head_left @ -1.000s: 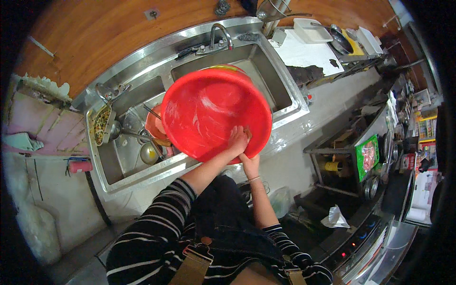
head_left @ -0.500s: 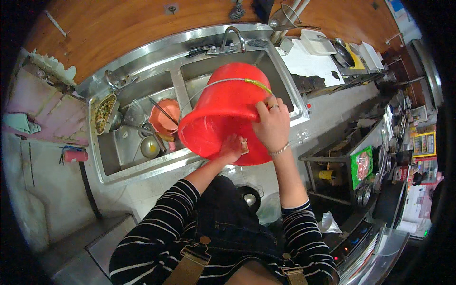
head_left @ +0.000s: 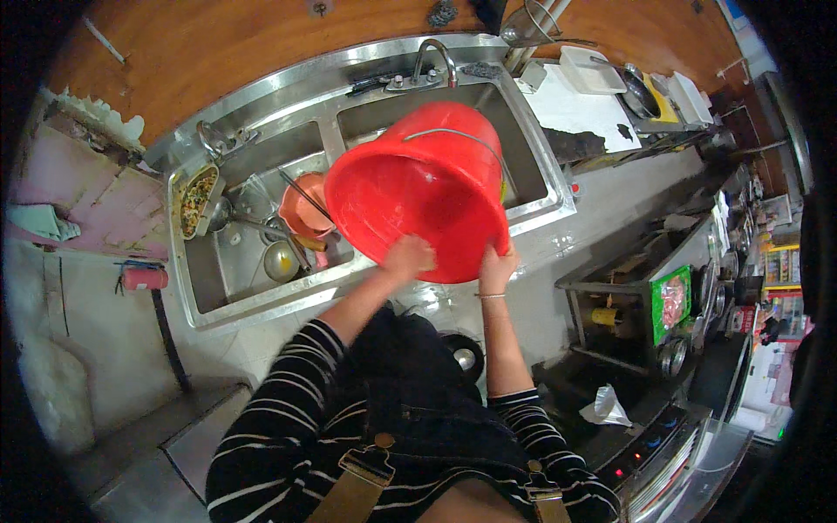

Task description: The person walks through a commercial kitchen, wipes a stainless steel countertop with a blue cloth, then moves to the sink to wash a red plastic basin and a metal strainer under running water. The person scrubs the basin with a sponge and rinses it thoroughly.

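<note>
A large red bucket (head_left: 366, 187) lies tilted over the right sink basin (head_left: 527, 174), its open mouth toward me and its wire handle (head_left: 453, 132) across the upper side. My right hand (head_left: 498, 268) is closed on the bucket's rim at the lower right. My left hand (head_left: 410, 256) reaches over the near rim into the mouth. Blurred by motion, it looks curled in; whatever its fingers hold cannot be made out.
In the left basin are an orange-pink bowl (head_left: 305, 209), a ladle (head_left: 221, 211) and a small metal bowl (head_left: 281, 261). A food-filled strainer tray (head_left: 199, 200) sits at its left edge. The faucet (head_left: 433, 52) rises behind. A cluttered rack (head_left: 602, 283) stands at right.
The bucket has turned so its mouth faces me more. My right hand has moved down along the rim, and the handle has swung over. My left hand has shifted slightly up and left.
</note>
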Available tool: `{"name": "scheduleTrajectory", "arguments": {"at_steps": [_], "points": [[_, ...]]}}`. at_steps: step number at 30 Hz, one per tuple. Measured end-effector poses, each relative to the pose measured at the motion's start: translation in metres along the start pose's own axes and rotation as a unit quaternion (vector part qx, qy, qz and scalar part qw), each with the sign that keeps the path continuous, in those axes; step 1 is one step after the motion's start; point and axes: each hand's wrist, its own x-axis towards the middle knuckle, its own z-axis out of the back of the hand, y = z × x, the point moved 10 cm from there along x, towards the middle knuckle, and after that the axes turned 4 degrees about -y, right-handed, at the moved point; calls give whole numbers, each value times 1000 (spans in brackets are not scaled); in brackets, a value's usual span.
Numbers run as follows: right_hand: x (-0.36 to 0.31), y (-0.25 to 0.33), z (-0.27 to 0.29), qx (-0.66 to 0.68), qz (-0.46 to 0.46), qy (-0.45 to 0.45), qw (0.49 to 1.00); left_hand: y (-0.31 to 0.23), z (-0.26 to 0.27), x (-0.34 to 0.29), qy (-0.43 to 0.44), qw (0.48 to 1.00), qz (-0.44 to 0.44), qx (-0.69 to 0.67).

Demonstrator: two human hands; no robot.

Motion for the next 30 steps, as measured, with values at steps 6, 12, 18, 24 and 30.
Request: {"name": "scheduleTrajectory", "arguments": {"at_steps": [6, 12, 18, 24, 30], "points": [[-8, 4, -2, -52, -49, -2, 997, 7, -13, 4, 64, 964, 200, -161], [-14, -9, -12, -60, -63, 21, 996, 128, 17, -43, 17, 961, 274, -20], [-8, -14, -23, -8, -39, 47, 998, 5, 0, 43, -18, 953, 229, -196], [-29, -11, 2, -85, -18, 26, 996, 171, -5, 40, -174, 903, 284, -273], [-22, -15, -14, -37, -36, 75, 996, 26, -45, 80, -162, 838, 230, -468]]}}
